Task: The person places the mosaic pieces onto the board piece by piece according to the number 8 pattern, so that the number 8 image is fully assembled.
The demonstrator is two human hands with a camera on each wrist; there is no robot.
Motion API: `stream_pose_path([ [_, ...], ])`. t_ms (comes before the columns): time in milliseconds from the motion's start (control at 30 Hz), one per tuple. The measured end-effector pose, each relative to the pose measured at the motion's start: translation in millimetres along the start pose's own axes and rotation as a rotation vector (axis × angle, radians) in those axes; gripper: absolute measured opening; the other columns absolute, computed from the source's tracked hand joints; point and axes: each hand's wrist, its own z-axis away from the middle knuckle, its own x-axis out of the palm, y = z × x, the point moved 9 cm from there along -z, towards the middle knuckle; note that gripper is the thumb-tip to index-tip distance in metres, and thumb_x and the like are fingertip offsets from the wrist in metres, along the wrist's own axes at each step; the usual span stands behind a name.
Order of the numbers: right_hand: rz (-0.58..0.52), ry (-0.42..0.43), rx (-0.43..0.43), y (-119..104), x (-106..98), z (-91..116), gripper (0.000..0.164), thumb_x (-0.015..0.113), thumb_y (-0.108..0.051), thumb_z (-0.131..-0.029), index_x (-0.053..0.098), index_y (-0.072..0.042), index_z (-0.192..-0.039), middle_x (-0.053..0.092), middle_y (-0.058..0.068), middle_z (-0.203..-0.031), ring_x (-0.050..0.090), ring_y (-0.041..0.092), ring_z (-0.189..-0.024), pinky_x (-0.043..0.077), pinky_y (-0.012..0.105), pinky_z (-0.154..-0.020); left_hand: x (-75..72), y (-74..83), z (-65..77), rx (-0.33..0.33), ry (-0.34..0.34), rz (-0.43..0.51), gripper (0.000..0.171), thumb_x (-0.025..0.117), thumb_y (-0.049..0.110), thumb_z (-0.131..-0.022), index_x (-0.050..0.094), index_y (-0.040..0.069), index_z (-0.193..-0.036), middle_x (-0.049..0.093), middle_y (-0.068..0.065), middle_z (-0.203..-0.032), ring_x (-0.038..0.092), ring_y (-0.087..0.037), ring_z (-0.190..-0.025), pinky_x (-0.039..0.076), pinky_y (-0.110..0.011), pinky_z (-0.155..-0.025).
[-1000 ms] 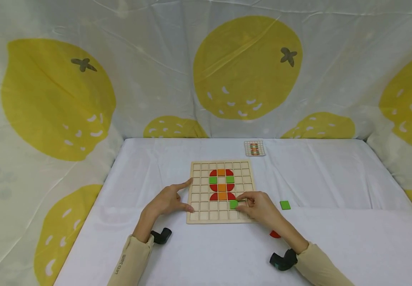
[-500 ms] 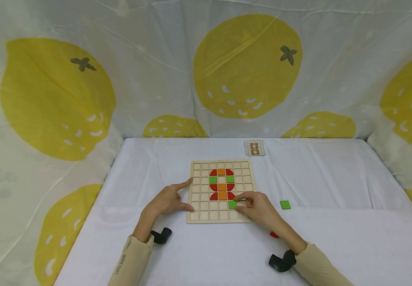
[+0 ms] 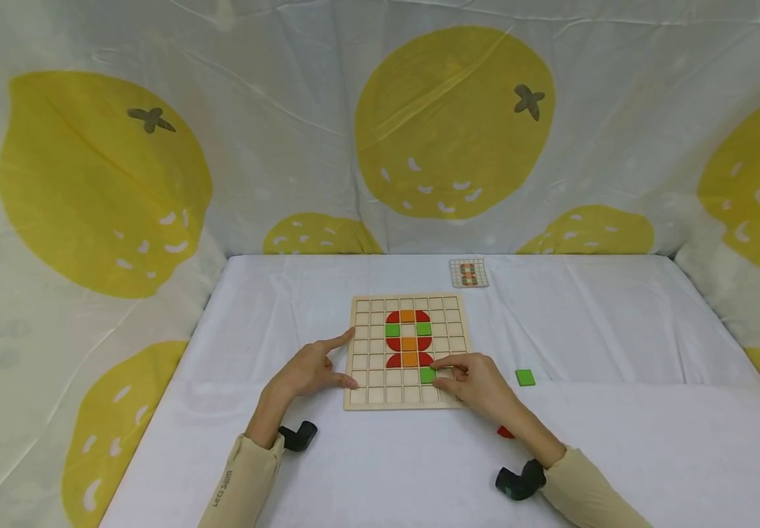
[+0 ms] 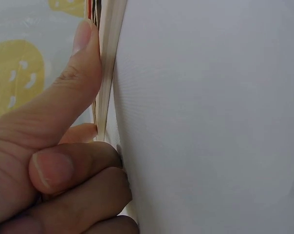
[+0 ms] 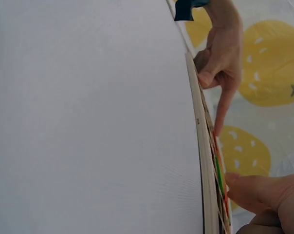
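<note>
A wooden grid board (image 3: 380, 397) lies on the white-covered table, with red, orange and green flat tiles set in its cells. My right hand (image 3: 481, 385) pinches a green square tile (image 3: 428, 375) by its right side, thumb and forefinger at its corners. That tile lies squarely in a cell just below a red quarter-round tile (image 3: 425, 360). At the board's left edge, my left hand (image 3: 307, 372) rests with forefinger and thumb spread apart, both tips touching the frame. Its other fingers are folded under, as the left wrist view shows.
A small pattern card (image 3: 468, 273) lies beyond the board. Right of the board is a loose green square tile (image 3: 525, 378). A red tile (image 3: 506, 432) shows partly from under my right forearm. Black wrist devices (image 3: 520, 480) sit at both wrists; lemon-print cloth walls surround the table.
The green tile has shifted slightly left and straightened into its cell, with my right fingers following it. My left hand has stayed in place at the board's edge.
</note>
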Motion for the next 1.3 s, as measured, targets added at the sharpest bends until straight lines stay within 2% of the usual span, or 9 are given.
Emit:
stream_pose_path([
  [233, 0.019, 0.044, 0.003, 8.6, -27.0, 14.2, 0.022, 0.085, -0.019, -0.086, 0.081, -0.013, -0.107, 0.031, -0.007, -0.059, 0.029, 0.004, -0.053, 0.025, 0.021, -0.051, 1.2, -0.2, 0.2, -0.017, -0.006, 0.003, 0.106, 0.092, 0.037, -0.075, 0.032, 0.029, -0.163, 0.031, 0.005, -0.059, 0.027, -0.011, -0.054, 0.026, -0.025, -0.056],
  [400, 0.028, 0.068, 0.049, 23.6, -49.1, 29.7, 0.023, 0.084, -0.019, -0.087, 0.080, -0.012, -0.108, 0.030, -0.007, -0.059, 0.028, 0.005, -0.050, 0.025, 0.022, -0.049, -1.4, -1.4, 0.8, -0.026, 0.005, 0.007, 0.105, 0.092, 0.037, -0.075, 0.033, 0.029, -0.162, 0.032, 0.005, -0.059, 0.028, -0.011, -0.054, 0.026, -0.025, -0.056],
  [600, 0.053, 0.085, 0.132, 46.0, -67.3, 52.3, 0.025, 0.085, -0.023, -0.086, 0.080, -0.016, -0.110, 0.030, -0.007, -0.059, 0.029, 0.004, -0.054, 0.029, 0.023, -0.051, -1.9, -1.2, 1.0, -0.018, -0.002, 0.015, 0.106, 0.092, 0.036, -0.075, 0.032, 0.029, -0.163, 0.032, 0.006, -0.058, 0.028, -0.011, -0.053, 0.026, -0.025, -0.055],
  [967, 0.053, 0.047, 0.159, 67.5, -75.3, 74.3, 0.030, 0.090, -0.031, -0.080, 0.081, -0.020, -0.106, 0.031, -0.008, -0.061, 0.028, 0.002, -0.057, 0.027, 0.022, -0.052, -0.1, -0.3, 0.9, 0.004, -0.005, 0.011, 0.106, 0.091, 0.036, -0.076, 0.032, 0.028, -0.163, 0.033, 0.006, -0.057, 0.027, -0.010, -0.053, 0.026, -0.025, -0.056],
  [1133, 0.045, 0.038, 0.123, 71.8, -73.3, 76.4, 0.027, 0.090, -0.030, -0.079, 0.081, -0.022, -0.103, 0.030, -0.008, -0.060, 0.027, 0.001, -0.057, 0.027, 0.022, -0.052, 0.3, -0.9, 0.5, -0.002, -0.004, 0.014, 0.106, 0.091, 0.037, -0.076, 0.032, 0.029, -0.163, 0.032, 0.006, -0.058, 0.027, -0.010, -0.053, 0.027, -0.025, -0.056],
  [1300, 0.064, 0.053, 0.125, 70.9, -74.5, 73.9, 0.026, 0.090, -0.029, -0.080, 0.082, -0.021, -0.103, 0.031, -0.008, -0.059, 0.028, 0.001, -0.057, 0.027, 0.022, -0.053, 0.0, -1.2, -0.5, -0.006, -0.005, 0.008, 0.106, 0.092, 0.037, -0.076, 0.031, 0.029, -0.163, 0.032, 0.006, -0.058, 0.026, -0.010, -0.053, 0.026, -0.025, -0.056],
])
